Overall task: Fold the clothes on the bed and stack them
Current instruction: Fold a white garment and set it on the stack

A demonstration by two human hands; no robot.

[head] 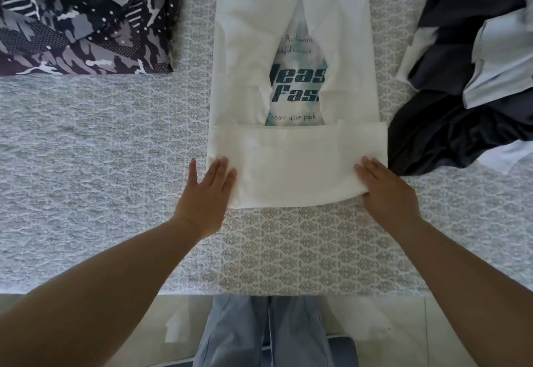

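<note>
White T-shirt [294,164] lies in the middle of the bed [86,150], both sides folded in toward the centre so that only a narrow strip of its blue-green print shows, and its bottom edge turned up into a flat band across the near end. Both hands rest on that band with straight, relaxed fingers, grasping nothing. The left hand [206,193] lies palm down on the band's left corner, fingers on the cloth and thumb spread out over the bedcover. The right hand [388,190] lies palm down on the right corner, its fingers pointing up and inward; whether its thumb tucks under the fold I cannot tell. Both forearms reach forward from the near edge of the bed. Beyond the left hand, at the far left, sits a folded garment in a black, grey and white pattern [83,17]. At the far right, just beside the shirt's band, lies a loose heap of dark and pale clothes [461,78].
</note>
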